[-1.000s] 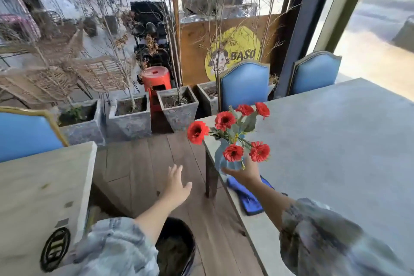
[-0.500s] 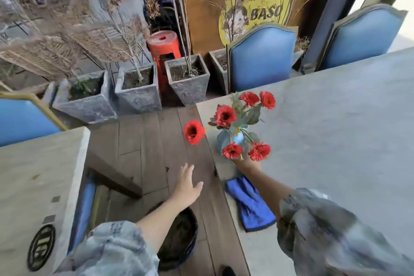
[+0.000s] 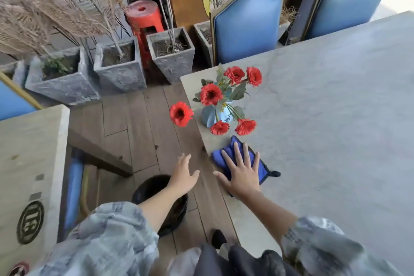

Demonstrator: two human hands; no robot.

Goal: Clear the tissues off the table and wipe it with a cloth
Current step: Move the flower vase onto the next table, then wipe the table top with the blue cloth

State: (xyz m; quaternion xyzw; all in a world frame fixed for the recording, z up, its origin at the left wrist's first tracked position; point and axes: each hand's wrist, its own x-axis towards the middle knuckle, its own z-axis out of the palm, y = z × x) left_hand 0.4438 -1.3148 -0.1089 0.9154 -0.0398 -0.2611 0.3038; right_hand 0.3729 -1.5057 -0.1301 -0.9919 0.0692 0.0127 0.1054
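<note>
A blue cloth [image 3: 261,164] lies near the left edge of the grey table [image 3: 331,119]. My right hand [image 3: 243,171] rests flat on the cloth with its fingers spread. My left hand [image 3: 183,173] hovers open over the wooden floor beside the table, above a black bin [image 3: 150,188], and holds nothing. A blue vase of red flowers [image 3: 211,115] stands on the table just beyond the cloth. No tissues show on the table.
Two blue chairs [image 3: 245,27] stand at the table's far side. Grey planters [image 3: 118,67] and a red stool [image 3: 145,20] line the floor beyond. A pale second table [image 3: 26,163] is at the left.
My right hand has let go of the flower vase and come back down flat onto the blue cloth. The vase now stands alone on the table. The view has tilted downward.
</note>
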